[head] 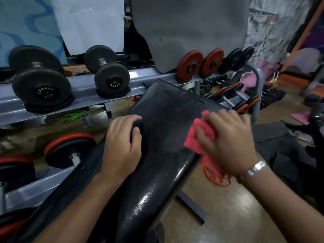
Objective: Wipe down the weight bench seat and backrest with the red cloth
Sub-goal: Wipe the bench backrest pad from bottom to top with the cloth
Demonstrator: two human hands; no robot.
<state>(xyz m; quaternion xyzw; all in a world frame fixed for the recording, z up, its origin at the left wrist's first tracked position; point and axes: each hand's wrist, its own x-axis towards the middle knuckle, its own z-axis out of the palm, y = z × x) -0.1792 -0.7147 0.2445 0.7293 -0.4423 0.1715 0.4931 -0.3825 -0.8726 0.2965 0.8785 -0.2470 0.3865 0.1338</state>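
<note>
The black padded weight bench (164, 120) runs from the bottom of the view up toward the dumbbell rack. Its far pad looks dusty and the near part shines wet. My right hand (226, 137) grips the bunched red cloth (196, 135) and presses it on the pad's right edge. A loose end of the cloth hangs below my wrist. My left hand (122, 144) rests on the pad's left edge, fingers curled over its side.
A grey dumbbell rack (84, 86) with black dumbbells (40, 79) and red plates (190, 65) stands just behind the bench. More dumbbells (70, 151) sit on a lower rail at left. An orange cord (215, 176) lies on the floor at right, beside dark mats.
</note>
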